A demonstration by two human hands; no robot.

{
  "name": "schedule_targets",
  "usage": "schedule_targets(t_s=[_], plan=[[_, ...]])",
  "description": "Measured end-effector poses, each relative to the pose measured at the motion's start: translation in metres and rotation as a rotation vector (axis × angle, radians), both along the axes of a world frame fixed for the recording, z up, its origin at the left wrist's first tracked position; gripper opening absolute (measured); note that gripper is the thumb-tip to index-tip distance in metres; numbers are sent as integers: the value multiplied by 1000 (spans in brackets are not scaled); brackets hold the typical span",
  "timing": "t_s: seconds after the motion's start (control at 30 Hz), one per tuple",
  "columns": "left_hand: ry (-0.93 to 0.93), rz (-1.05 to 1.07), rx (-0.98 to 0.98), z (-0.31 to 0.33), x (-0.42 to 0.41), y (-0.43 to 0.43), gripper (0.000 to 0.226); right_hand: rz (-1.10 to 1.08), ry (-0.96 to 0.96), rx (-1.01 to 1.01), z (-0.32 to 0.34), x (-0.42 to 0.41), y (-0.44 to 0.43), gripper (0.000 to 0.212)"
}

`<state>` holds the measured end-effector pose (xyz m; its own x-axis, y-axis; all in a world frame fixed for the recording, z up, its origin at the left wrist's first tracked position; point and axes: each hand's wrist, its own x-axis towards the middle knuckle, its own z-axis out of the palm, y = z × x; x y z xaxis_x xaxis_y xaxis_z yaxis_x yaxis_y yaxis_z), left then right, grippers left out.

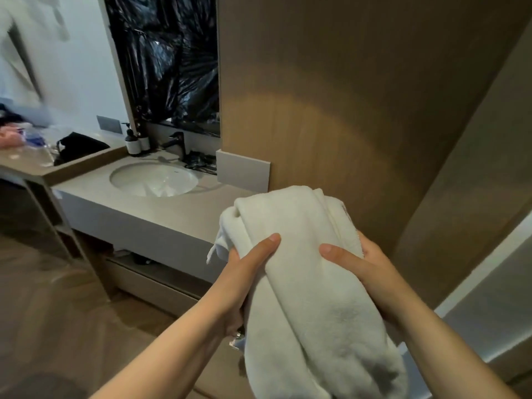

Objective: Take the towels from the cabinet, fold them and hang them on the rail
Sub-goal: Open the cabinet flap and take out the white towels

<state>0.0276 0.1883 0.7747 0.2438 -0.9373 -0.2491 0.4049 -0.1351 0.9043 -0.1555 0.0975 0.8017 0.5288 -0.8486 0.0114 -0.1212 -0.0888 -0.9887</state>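
At the bathroom vanity, you hold a bunched white towel (302, 283) in both hands. It hangs in the air just right of the countertop (178, 210) and its sink (154, 180), close in front of the wooden wall panel (345, 110). Your left hand (244, 269) grips the towel's left flank and your right hand (365, 266) its right flank. The thumbs lie across the near face, pointing toward each other, and the other fingers are hidden behind the cloth. The towel's long axis runs away from you: its rounded top rises just beyond the thumbs, and its tail hangs down between your forearms. Both hands sit level on the upper part, neither one nearer (an even grip, by the look of it). The towel is not yet folded flat and no rail is in view, so folding likely calls for turning that long axis crosswise between your hands.
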Motion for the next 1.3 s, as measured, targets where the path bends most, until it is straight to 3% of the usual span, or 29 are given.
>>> schedule_targets(t_s=[0.1, 0.33, 0.5, 0.83, 0.97, 1.07, 1.23, 1.3], plan=[[16, 65, 21, -1, 39, 11, 85, 45, 14, -3, 0, 44, 4, 70], [66, 173, 29, -3, 107, 25, 82, 153, -8, 14, 0, 125, 1, 63], [110, 228, 31, -4, 139, 13, 76, 224, -16, 4, 0, 166, -19, 47], [120, 369, 37, 12, 189, -50, 93, 301, 12, -53, 11, 232, -99, 58], [55, 417, -1, 15, 209, -75, 84, 346, 20, -102, 19, 258, -130, 56], [47, 417, -1, 17, 226, -93, 96, 384, 9, -112, 24, 276, -149, 59], [60, 410, -55, 15, 259, -129, 73, 405, 13, -142, 28, 310, -185, 37], [58, 385, -59, 16, 276, -147, 79, 393, 23, -159, 33, 326, -200, 33]])
